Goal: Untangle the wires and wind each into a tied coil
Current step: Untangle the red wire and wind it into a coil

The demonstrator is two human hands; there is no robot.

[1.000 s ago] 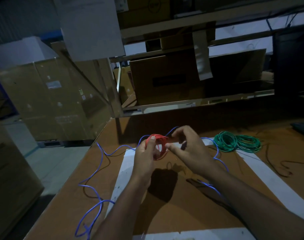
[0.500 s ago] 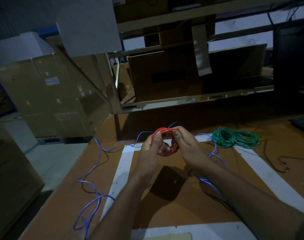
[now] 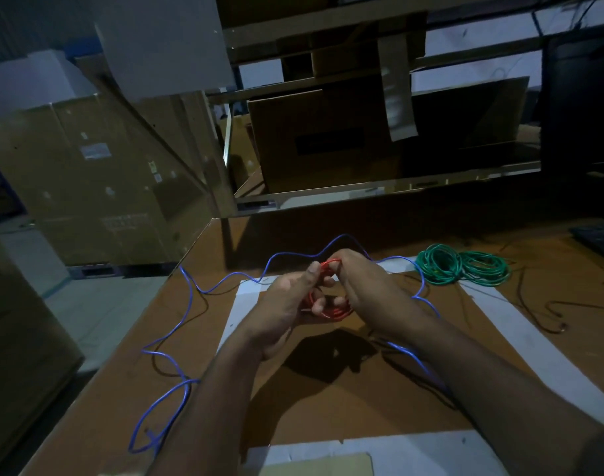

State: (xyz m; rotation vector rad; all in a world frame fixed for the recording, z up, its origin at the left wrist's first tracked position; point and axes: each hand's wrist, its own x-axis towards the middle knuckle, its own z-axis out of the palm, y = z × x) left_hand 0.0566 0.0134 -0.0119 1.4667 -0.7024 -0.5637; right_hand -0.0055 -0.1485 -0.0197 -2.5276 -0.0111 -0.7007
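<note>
Fingers of my left hand (image 3: 287,304) curl round the red coil (image 3: 331,309) at frame centre, while my right hand (image 3: 366,290) pinches its loose end up at the coil's top edge. Both sit on it equally close, so I judge the tying wrap must pass through the loop between them (its opening faces me). Blue wire (image 3: 177,338) sprawls lower left; green coils (image 3: 462,266) lie upper right on the table (image 3: 328,400)
</note>
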